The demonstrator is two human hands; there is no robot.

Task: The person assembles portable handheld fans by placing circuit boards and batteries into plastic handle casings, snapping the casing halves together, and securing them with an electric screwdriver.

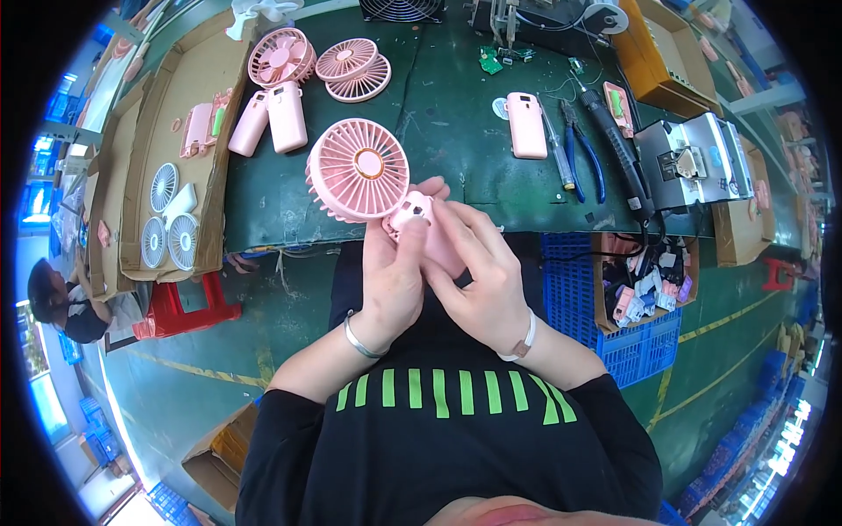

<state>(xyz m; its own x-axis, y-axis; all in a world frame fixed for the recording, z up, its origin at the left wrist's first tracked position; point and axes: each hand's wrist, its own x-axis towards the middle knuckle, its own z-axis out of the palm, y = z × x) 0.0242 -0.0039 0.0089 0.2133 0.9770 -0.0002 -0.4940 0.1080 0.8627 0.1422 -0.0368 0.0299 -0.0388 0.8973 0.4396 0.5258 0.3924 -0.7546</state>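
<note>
Pink fan: it point(360, 169) is between my two hands, raised at the near edge of the green surface point(456, 114), face tilted upward.
Left fingers: mine point(410, 244) grasp the neck, thumb in front.
Right fingers: mine point(474, 230) grasp the side of the pink handle point(445, 252).
Done: grille on and head meeting handle, so I judge this fan well along.
Left: dark spots show at the neck; perhaps the joint needs finishing, but I cannot tell whether they are openings.
Spare pink parts: a fan head point(281, 58), two handle cases point(287, 117) and two round grilles point(347, 59) lie beyond, to my left.
Tools: screwdriver point(556, 147) and blue-handled pliers point(584, 160) lie to my right, beside another pink case point(526, 126).
Brands and labels: I can make out none on the fan.
Writing: nothing readable; my black shirt point(474, 456) carries only green bars.
</note>
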